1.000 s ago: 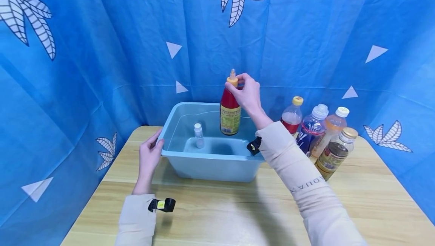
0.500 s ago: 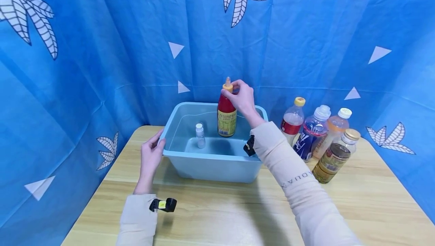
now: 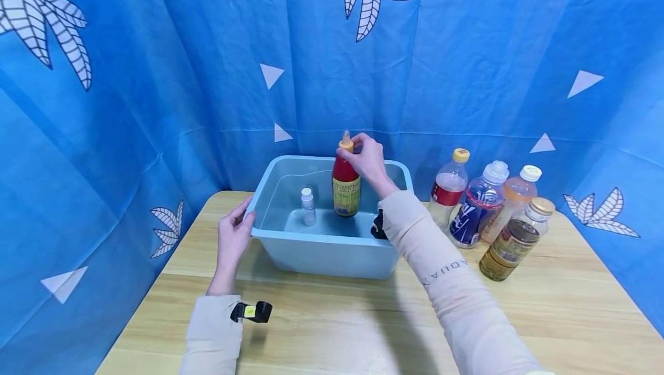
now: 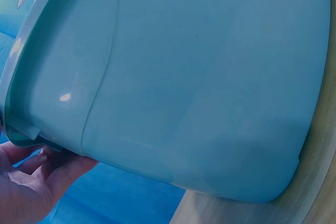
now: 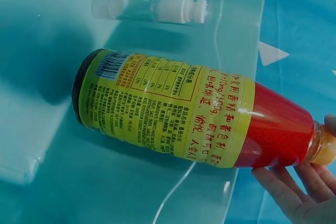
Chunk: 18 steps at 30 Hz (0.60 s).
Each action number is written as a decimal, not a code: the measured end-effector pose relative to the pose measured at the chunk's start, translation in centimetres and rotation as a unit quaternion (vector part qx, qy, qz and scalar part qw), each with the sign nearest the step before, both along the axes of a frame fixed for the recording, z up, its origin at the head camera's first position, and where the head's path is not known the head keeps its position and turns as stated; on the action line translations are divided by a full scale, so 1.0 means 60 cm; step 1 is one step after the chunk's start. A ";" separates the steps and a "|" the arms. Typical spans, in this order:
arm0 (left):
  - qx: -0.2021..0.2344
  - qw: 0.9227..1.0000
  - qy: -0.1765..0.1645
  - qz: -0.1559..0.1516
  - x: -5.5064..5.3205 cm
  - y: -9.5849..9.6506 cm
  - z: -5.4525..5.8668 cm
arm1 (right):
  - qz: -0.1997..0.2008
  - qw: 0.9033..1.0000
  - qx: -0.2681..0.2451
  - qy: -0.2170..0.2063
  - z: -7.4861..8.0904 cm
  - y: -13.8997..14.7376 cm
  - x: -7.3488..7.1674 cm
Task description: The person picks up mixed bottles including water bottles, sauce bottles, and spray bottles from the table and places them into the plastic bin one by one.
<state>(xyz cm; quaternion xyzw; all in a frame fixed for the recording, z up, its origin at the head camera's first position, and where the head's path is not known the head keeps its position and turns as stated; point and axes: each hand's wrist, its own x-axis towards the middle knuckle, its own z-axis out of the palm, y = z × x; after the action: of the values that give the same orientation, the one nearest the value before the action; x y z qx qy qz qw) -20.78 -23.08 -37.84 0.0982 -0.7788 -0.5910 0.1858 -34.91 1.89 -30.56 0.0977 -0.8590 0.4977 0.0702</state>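
Note:
My right hand (image 3: 365, 159) pinches a red ketchup squeeze bottle (image 3: 346, 186) by its neck, just under the yellow cap. The bottle stands upright inside the light blue plastic tub (image 3: 327, 257), its lower part below the rim. In the right wrist view its yellow label (image 5: 168, 106) faces the camera. My left hand (image 3: 233, 239) grips the tub's left rim, thumb on top; in the left wrist view its fingers (image 4: 65, 174) curl under that rim. A small clear bottle with a white cap (image 3: 308, 208) stands in the tub, left of the ketchup bottle.
Right of the tub stand a yellow-capped bottle with a red label (image 3: 447, 190), a blue-labelled bottle (image 3: 474, 213), a white-capped orange-tinted bottle (image 3: 510, 202) and a gold-capped jar-like bottle of brown liquid (image 3: 510, 245). A blue curtain (image 3: 342, 93) hangs behind the wooden table (image 3: 321, 329).
My right hand has lowered the ketchup bottle further into the tub, moving slightly left. The left hand keeps its grip on the rim.

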 end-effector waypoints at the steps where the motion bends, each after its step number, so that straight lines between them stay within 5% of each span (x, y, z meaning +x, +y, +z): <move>1: 0.000 1.000 0.000 0.000 0.000 0.000 -0.001 | 0.003 1.000 -0.001 0.000 -0.002 -0.001 0.000; 18: -0.004 1.000 0.003 -0.005 -0.001 -0.002 -0.001 | 0.014 1.000 0.017 -0.018 -0.016 -0.023 0.002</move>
<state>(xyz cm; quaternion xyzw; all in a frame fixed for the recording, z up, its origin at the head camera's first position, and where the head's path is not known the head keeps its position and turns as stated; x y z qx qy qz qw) -20.84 -23.18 -37.90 0.0916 -0.7811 -0.5890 0.1860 -34.81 0.50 -31.53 0.1020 -0.8668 0.4860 0.0457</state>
